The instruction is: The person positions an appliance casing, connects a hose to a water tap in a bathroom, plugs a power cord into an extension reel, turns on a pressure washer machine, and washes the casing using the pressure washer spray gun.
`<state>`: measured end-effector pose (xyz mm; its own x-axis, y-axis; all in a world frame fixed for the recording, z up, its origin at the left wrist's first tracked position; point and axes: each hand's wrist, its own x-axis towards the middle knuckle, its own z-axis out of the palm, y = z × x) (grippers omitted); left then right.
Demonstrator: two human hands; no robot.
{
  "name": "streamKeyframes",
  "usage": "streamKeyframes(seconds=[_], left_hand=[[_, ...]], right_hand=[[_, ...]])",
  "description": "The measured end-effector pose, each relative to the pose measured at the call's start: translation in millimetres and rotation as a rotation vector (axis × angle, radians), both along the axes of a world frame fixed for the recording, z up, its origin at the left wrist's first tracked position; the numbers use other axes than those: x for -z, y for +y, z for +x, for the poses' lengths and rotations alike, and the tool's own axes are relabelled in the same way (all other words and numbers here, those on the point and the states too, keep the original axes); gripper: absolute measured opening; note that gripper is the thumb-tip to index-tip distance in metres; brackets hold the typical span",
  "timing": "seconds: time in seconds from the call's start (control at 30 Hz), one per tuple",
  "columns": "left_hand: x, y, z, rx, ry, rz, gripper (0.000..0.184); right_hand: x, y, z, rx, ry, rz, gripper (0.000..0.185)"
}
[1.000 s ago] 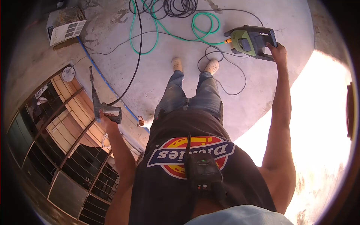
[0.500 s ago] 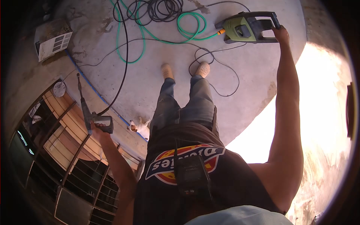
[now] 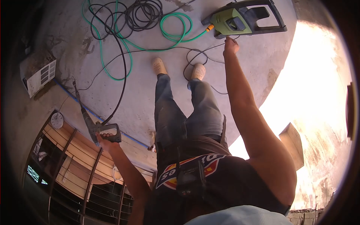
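My left hand [image 3: 107,141] is wrapped round the handle of a pressure washer gun [image 3: 90,122], whose lance points up and forward to the left. A black hose [image 3: 123,71] runs from the gun. At the front right a green and black pressure washer [image 3: 228,21] stands on the floor. My right hand [image 3: 231,46] is by its near side, fingers drawn together beside a thin black cord [image 3: 215,48]. Whether they grip the cord cannot be made out. A green hose [image 3: 197,36] joins the machine at an orange connector [image 3: 210,27].
Black hose coils [image 3: 144,15] and green hose loops lie on the concrete floor [image 3: 150,86] ahead. A white slatted unit [image 3: 41,77] stands at the left by a blue pipe [image 3: 135,140]. A barred window [image 3: 71,165] is left; a small animal [image 3: 152,144] is partly hidden by my leg.
My right hand has let go of the washer's top handle and moved left to its near side. My left hand still holds the gun. The view has shifted.
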<state>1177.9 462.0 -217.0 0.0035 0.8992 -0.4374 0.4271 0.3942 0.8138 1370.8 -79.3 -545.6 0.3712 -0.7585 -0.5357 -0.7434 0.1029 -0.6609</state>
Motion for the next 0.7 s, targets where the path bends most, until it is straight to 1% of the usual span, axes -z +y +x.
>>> streamKeyframes(seconds=[0.03,0.07,0.1,0.13,0.27,0.33,0.37,0.43,0.53,0.57,0.6,0.67,0.7], left_hand=[[7.5,3.7,8.7,0.001,0.015,0.011,0.034],[16.0,8.4,15.0,-0.003,0.026,0.022,0.034],[24.5,24.5,12.7,0.024,-0.046,-0.053,0.033],[29.0,30.2,17.1,0.025,-0.038,-0.042,0.033],[26.0,46.9,34.6,0.055,0.025,-0.023,0.032],[29.4,54.5,42.4,0.072,0.014,-0.08,0.033],[33.1,65.4,42.0,0.078,0.037,-0.087,0.034],[40.8,87.6,42.4,0.081,0.034,-0.099,0.034],[42.8,91.0,59.7,0.071,0.05,-0.096,0.035],[41.5,91.3,66.6,0.073,0.067,-0.088,0.035],[41.8,96.1,70.1,0.07,0.059,-0.065,0.035],[42.7,108.6,79.6,0.124,0.126,-0.042,0.035],[41.5,114.5,85.1,0.129,0.127,-0.027,0.035]], right_hand=[[16.9,-2.7,7.7,0.184,-0.018,0.028,0.033],[18.1,-5.9,22.9,0.203,-0.033,0.019,0.033],[19.7,-8.2,37.1,0.235,-0.049,-0.085,0.034],[22.0,-3.8,46.5,0.256,-0.049,-0.179,0.035],[13.6,-2.1,86.5,0.573,-0.26,-0.001,0.035],[3.7,6.6,93.7,0.677,-0.318,-0.033,0.029],[9.8,5.5,92.9,0.68,-0.314,-0.026,0.029],[24.9,1.5,97.0,0.686,-0.259,-0.135,0.026],[45.6,9.5,96.2,0.602,-0.356,-0.437,0.025],[48.7,8.2,93.9,0.445,-0.274,-0.642,0.024],[56.0,10.1,90.9,0.382,-0.204,-0.816,0.021],[58.7,14.2,87.0,0.309,-0.258,-0.921,0.017],[59.9,11.9,84.2,0.255,-0.109,-0.951,0.02]])
